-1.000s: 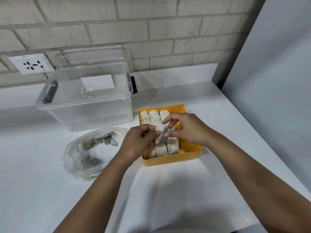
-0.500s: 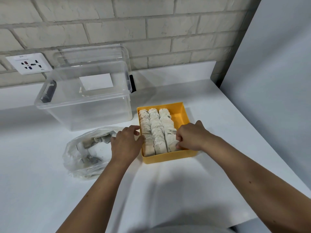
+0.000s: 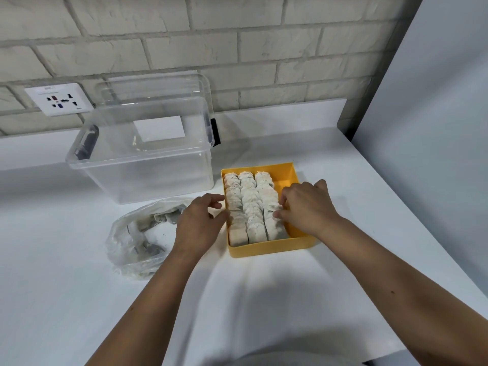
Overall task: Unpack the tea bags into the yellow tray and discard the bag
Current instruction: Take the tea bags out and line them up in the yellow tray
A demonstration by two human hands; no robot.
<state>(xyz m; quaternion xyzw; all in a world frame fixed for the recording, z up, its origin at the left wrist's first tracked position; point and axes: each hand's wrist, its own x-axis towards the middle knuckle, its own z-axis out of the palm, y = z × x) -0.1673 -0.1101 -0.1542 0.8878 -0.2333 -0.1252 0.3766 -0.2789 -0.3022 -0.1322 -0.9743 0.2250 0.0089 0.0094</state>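
The yellow tray (image 3: 272, 250) stands on the white counter and holds tea bags (image 3: 248, 204) packed in three rows. My right hand (image 3: 307, 207) lies over the tray's right side, its fingertips and thumb touching the right row of tea bags. Beside the tray's left wall, my left hand (image 3: 198, 225) has loosely curled fingers and holds nothing; its thumb is at the wall. Left of that hand lies the crumpled clear plastic bag (image 3: 132, 244), with a few tea bags still inside it.
A clear plastic storage box (image 3: 142, 165) with its lid propped behind it stands at the back left, against the brick wall. A wall socket (image 3: 59, 99) is mounted left of it. A grey panel (image 3: 435, 128) borders the counter on the right.
A second ago both hands held one tea bag above the tray. That bag now sits in the right row, my left hand has dropped to the tray's left wall, and my right hand rests on the bags.
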